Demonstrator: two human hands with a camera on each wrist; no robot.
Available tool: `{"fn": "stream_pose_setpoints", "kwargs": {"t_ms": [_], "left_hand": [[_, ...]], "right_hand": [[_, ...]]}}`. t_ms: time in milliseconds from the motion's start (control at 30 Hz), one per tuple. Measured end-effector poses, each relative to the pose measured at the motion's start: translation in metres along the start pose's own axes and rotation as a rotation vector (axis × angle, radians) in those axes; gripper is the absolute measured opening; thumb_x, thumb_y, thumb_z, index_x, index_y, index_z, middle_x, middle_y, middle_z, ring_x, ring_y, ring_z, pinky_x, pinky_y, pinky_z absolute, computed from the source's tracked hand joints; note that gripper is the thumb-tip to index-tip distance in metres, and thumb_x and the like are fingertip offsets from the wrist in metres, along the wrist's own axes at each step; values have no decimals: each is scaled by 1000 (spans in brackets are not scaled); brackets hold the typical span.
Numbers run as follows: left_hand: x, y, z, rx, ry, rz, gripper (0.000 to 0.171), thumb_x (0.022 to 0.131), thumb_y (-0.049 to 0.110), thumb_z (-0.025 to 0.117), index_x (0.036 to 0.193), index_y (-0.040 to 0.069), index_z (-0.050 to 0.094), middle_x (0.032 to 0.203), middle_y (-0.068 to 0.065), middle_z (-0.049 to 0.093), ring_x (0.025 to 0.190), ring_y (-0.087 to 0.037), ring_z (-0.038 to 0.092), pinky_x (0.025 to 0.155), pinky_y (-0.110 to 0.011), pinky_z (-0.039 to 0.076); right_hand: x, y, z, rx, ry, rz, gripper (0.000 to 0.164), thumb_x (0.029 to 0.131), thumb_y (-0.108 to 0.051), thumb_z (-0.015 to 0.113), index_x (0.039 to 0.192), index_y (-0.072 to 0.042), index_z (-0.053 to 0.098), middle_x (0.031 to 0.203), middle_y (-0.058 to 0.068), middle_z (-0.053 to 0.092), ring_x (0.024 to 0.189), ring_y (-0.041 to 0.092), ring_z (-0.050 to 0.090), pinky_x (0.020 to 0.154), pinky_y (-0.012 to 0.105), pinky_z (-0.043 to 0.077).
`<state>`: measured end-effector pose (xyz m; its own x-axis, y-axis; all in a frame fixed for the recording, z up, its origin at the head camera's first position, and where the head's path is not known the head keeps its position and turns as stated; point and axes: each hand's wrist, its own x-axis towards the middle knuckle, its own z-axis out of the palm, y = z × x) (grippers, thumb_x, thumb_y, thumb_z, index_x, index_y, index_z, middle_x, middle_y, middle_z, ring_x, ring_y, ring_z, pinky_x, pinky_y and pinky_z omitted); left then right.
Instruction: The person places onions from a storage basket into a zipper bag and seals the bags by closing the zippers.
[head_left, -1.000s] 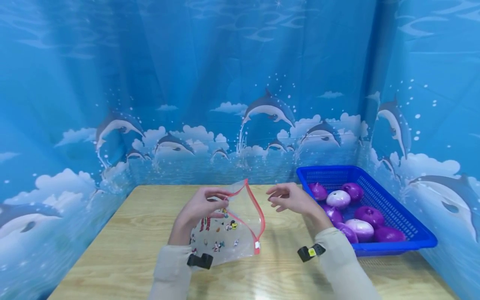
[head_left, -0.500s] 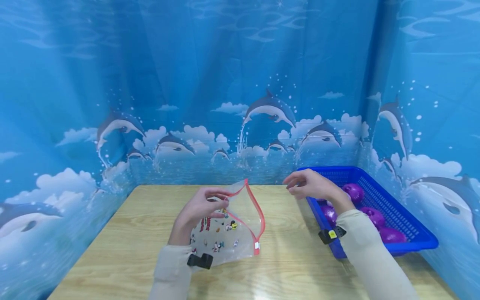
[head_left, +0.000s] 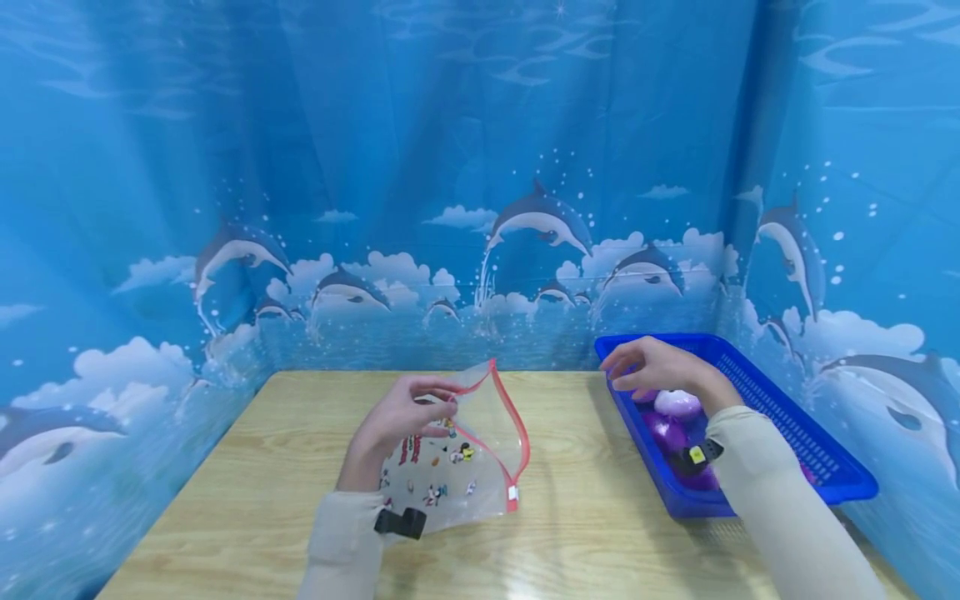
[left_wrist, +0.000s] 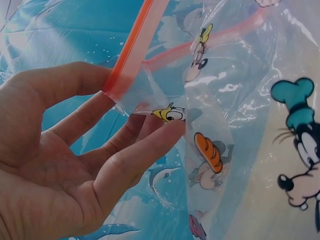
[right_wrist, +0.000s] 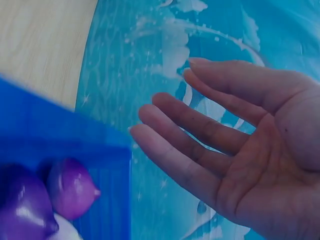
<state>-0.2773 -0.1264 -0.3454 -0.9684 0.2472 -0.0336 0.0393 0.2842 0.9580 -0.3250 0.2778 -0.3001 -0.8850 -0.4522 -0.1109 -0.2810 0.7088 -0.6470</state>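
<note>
Head view: beneath the empty, loosely bent right hand [head_left: 663, 371] sits a basket [head_left: 798, 433] of purple onions [head_left: 667, 431]; the left hand [head_left: 401, 417] pinches a gaping bag [head_left: 450, 479]. Left wrist: that hold, partly hidden, could slip, collapsing the mouth. Right wrist: fingers [right_wrist: 175, 165] lowered short could catch the basket.

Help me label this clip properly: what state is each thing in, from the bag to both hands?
bag: mouth open
white slider: at the mouth's near end
blue basket: upright, uncovered, on the table
onions: lying in the basket, partly hidden in the head view
left grip: holding the bag's edge
right grip: above the basket, fingers relaxed, holding nothing
</note>
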Motion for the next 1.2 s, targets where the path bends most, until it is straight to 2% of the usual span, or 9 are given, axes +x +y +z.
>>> {"fn": "stream_pose_setpoints", "kwargs": {"t_ms": [67,233,367,467,700,1000,1200], "left_hand": [[0,0,0,-1,-2,2,31,94,6,71,125,12,73,123,-15,64,104,-25,68,84,-41,68],[0,-1,-1,-7,-10,7,31,94,6,70,125,11,73,125,-16,64,107,-28,68,85,-41,68],[0,-2,-2,-10,-16,9,32,95,6,70,126,11,73,125,-16,64,109,-29,68,86,-42,67],[0,-2,-2,-7,-15,9,32,94,6,71,126,11,73,125,-16,64,106,-26,68,86,-41,68],[0,-3,-3,-7,-14,12,32,94,7,71,126,11,73,126,-16,63,108,-28,69,85,-41,68],[-1,-2,-4,-7,-17,22,32,95,8,71,126,11,72,126,-16,64,108,-29,68,86,-41,67],[-2,-3,-4,-4,-34,41,32,96,8,69,128,10,71,130,-22,62,108,-28,68,86,-42,67]], "right_hand": [[-3,6,-5,14,-19,12,37,100,-16,68,133,1,64,129,27,66,107,37,73,87,47,67],[-7,22,-17,25,-50,79,40,98,-18,70,131,4,64,127,26,67,103,30,73,85,46,67],[-10,34,-24,-24,-86,131,41,96,-18,73,131,3,64,122,23,70,102,26,72,82,46,68],[-12,43,-27,-61,-136,155,43,95,-15,73,131,4,62,120,23,70,104,28,70,84,50,67],[-14,59,-27,-31,-206,238,44,93,-15,74,132,3,62,123,25,68,107,29,69,89,54,65],[-14,77,-23,-17,-226,292,46,92,-11,73,134,2,59,129,26,65,108,27,68,90,55,65],[-14,83,-18,-11,-228,369,44,92,-10,72,135,-4,61,129,22,63,107,32,68,89,55,64]]}}
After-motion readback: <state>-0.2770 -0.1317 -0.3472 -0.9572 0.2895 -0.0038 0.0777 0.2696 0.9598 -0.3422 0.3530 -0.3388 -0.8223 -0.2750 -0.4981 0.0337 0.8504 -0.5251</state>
